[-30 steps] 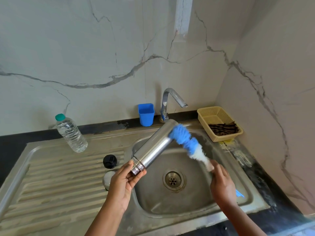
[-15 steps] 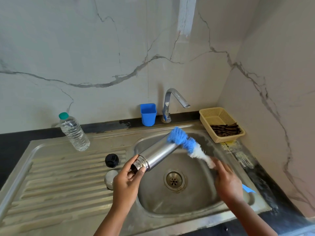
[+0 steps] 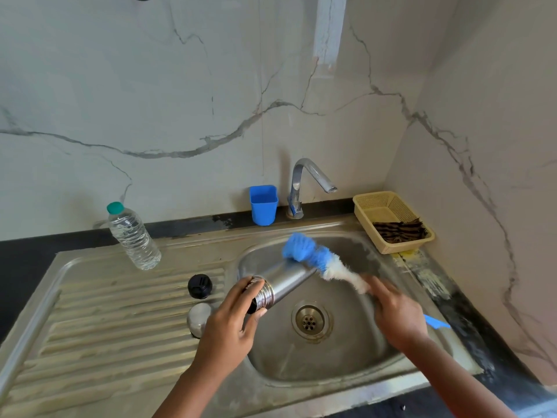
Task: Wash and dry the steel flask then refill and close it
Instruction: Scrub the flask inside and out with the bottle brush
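brush (image 3: 313, 258) against gripped flask (image 3: 286, 286)

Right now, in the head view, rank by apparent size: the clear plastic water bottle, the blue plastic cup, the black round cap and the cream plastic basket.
1. Cream plastic basket
2. Clear plastic water bottle
3. Blue plastic cup
4. Black round cap

Basket and bottle look close in size, so their order is unsure; the cap, though nearer the camera, is plainly smallest.

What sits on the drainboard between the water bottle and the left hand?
In the head view, a black cap and, nearer the left hand, a steel lid lie between it and the bottle.
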